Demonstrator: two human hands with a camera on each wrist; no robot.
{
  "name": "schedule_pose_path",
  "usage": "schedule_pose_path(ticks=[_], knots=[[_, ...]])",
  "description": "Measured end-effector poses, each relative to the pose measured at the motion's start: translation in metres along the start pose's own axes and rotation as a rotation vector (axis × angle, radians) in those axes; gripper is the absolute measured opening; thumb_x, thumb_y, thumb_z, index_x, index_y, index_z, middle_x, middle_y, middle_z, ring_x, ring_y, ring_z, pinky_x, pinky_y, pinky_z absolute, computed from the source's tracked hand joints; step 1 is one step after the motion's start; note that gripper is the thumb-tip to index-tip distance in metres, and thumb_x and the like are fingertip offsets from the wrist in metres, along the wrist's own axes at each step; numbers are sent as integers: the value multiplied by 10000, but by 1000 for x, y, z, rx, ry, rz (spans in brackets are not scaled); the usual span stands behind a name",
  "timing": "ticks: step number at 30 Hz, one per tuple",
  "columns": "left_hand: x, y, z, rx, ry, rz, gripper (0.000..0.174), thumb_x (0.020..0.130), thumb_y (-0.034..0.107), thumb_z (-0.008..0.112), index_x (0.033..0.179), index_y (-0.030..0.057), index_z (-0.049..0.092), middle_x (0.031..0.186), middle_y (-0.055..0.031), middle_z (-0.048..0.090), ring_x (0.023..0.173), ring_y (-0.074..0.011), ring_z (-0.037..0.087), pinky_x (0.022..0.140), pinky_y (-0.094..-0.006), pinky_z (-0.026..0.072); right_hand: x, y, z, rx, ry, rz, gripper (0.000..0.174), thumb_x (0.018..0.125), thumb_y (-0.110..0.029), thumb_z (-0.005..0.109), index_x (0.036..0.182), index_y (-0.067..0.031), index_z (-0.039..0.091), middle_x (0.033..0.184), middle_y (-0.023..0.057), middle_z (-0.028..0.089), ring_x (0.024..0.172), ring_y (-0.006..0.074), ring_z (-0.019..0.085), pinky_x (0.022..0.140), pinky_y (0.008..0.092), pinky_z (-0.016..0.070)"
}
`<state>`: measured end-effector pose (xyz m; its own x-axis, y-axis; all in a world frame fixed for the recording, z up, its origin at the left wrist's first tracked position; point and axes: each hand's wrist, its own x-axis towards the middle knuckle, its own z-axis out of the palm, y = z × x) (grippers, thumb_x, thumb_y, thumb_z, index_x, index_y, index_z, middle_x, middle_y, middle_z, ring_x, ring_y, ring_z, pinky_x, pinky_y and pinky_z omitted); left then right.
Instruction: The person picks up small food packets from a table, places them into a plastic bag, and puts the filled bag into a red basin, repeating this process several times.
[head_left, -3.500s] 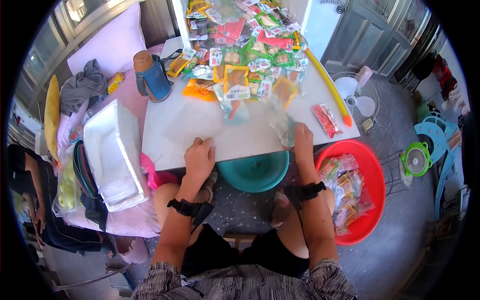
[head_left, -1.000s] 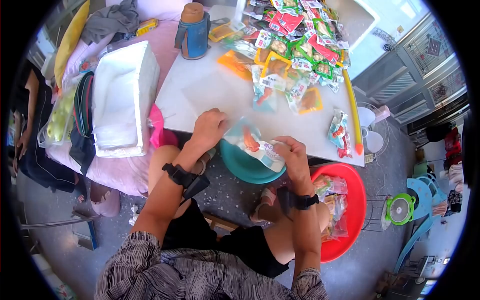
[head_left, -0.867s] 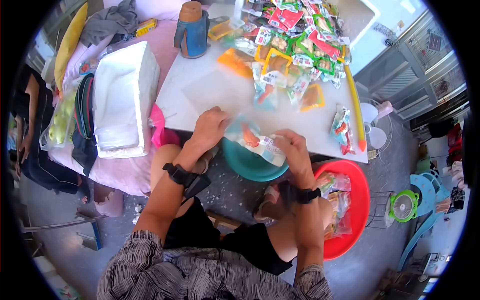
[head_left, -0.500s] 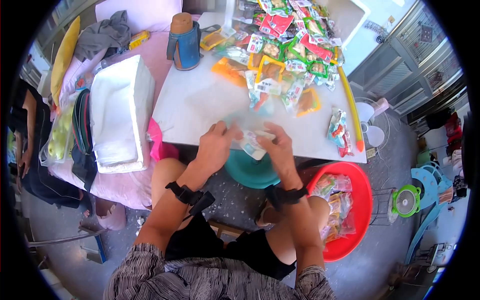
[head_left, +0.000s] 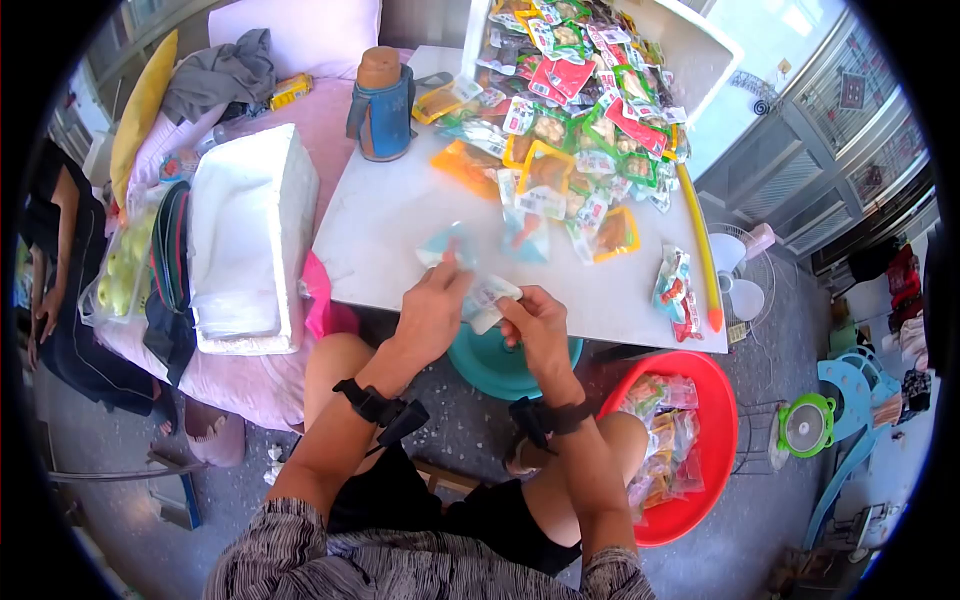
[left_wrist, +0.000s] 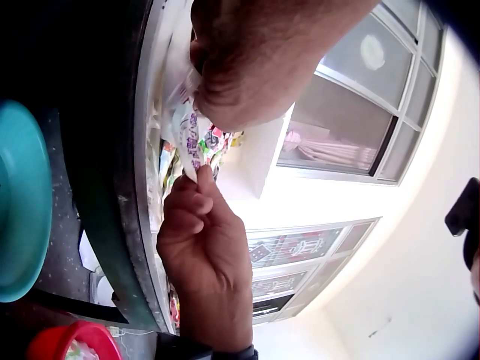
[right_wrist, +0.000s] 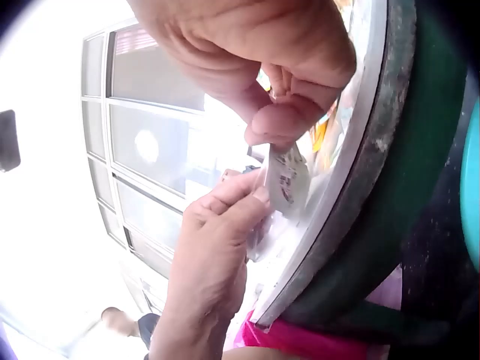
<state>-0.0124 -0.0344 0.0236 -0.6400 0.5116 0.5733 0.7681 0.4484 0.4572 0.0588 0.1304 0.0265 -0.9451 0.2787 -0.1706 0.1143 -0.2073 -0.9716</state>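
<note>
Both hands meet at the front edge of the white table [head_left: 400, 215]. Between them is a small white printed snack packet [head_left: 487, 302]. My left hand [head_left: 455, 290] pinches its left side and my right hand [head_left: 512, 312] pinches its right end. In the left wrist view the packet [left_wrist: 187, 139] hangs between the left hand [left_wrist: 202, 75] above and the right hand [left_wrist: 196, 187] below. The right wrist view shows the packet [right_wrist: 283, 180] gripped by the right fingers [right_wrist: 274, 124] and the left fingers [right_wrist: 240, 199]. A blue-tinted clear bag [head_left: 447, 243] lies just beyond the left hand.
A big pile of coloured snack packets [head_left: 570, 110] covers the table's far half, beside a blue bottle [head_left: 383, 90]. A yellow stick [head_left: 697, 240] lies along the right edge. A teal basin [head_left: 500, 365] sits under the table, a red basin [head_left: 700, 400] with packets at right, a white foam box [head_left: 250, 235] at left.
The hands have drawn closer together and back onto the table edge. The packet, held spread out over the teal basin a second ago, is now bunched small between the fingertips.
</note>
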Motion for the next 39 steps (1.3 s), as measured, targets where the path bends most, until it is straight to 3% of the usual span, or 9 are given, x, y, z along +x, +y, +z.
schedule_pose_path(ticks=[3,6,9,12,21,25,30,35,39], knots=[[1,1,-3,-112,2,19,374,710,-53,547,1068,38,599,870,-147,532,854,-344,581,680,-417,499,7,13,8,158,-17,-52,170,887,-60,606,1029,32,602,781,50,645,610,107,599,522,217,499],[-1,2,0,-204,-16,36,374,707,-42,554,1063,60,608,860,-145,528,838,-351,573,683,-429,492,15,27,16,359,-39,-42,230,911,-43,555,1127,35,555,949,87,641,808,146,631,722,253,541],[-1,1,-1,-163,-45,0,366,714,-26,561,1063,74,611,855,-139,527,824,-354,568,679,-432,489,12,37,33,541,-7,-180,313,918,-10,512,1226,34,478,1134,126,583,1019,194,596,888,303,510],[0,1,-4,-99,-3,-44,357,718,-14,567,1061,77,605,855,-139,530,821,-356,562,674,-433,490,3,38,43,441,36,-199,388,915,10,481,1296,27,411,1244,149,521,1124,210,547,928,322,487],[-9,-9,3,-27,-10,-127,267,684,-20,588,942,33,543,854,-167,542,807,-382,561,653,-459,476,-7,26,30,92,-211,9,320,934,-62,460,1237,-4,545,1097,62,633,943,159,628,732,271,537],[-2,1,-1,-53,85,-77,236,705,-14,569,931,48,555,833,-155,532,795,-368,550,629,-463,472,-1,30,34,246,-229,51,343,938,-78,467,1271,-39,540,1146,50,621,941,145,625,690,258,533],[-2,0,-7,-24,120,-76,159,734,1,576,884,41,542,824,-139,529,773,-354,550,604,-452,464,3,19,38,306,-322,158,327,938,-46,433,1249,7,517,1080,71,629,939,157,629,728,264,537],[-7,-8,-5,146,45,-198,119,725,30,589,825,23,525,815,-149,543,768,-362,560,611,-450,470,-3,30,52,328,-215,-36,360,929,-23,430,1286,22,455,1082,98,617,964,178,619,811,304,529],[-7,-16,-5,171,-18,-169,97,714,49,596,783,26,532,780,-144,551,756,-357,567,622,-448,462,-10,41,59,278,-147,-147,448,933,-57,452,1361,32,357,1102,111,600,1000,192,592,864,316,494]])
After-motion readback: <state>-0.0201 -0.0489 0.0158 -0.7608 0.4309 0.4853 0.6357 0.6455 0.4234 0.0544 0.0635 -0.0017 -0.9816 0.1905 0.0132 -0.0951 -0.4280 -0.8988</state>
